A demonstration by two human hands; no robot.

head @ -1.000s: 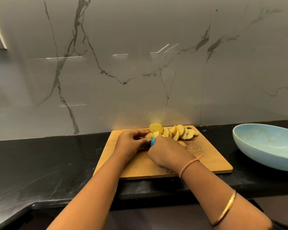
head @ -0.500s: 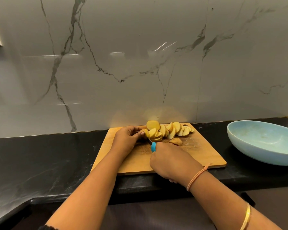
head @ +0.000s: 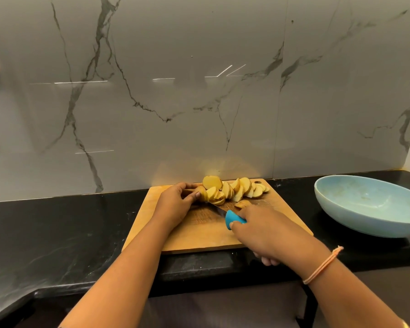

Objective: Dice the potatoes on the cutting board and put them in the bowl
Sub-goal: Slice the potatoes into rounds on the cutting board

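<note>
one knife (head: 232,220) (right hand (head: 266,233)), one bowl (head: 355,221)

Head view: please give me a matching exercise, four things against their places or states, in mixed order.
1 bowl
2 knife
3 potato slices
4 left hand

A in the right hand's grip
B far part of the cutting board
C on the counter, right of the board
D grips the uncut potato end

Pairs: 1-C, 2-A, 3-B, 4-D.

Beyond the fingers (head: 195,196), potato slices (head: 234,190) block the way
Nearer than the fingers the cutting board (head: 199,237) lies bare; leftward is open black table (head: 57,233); rightward, the bowl (head: 365,218) seems well apart from them.
</note>
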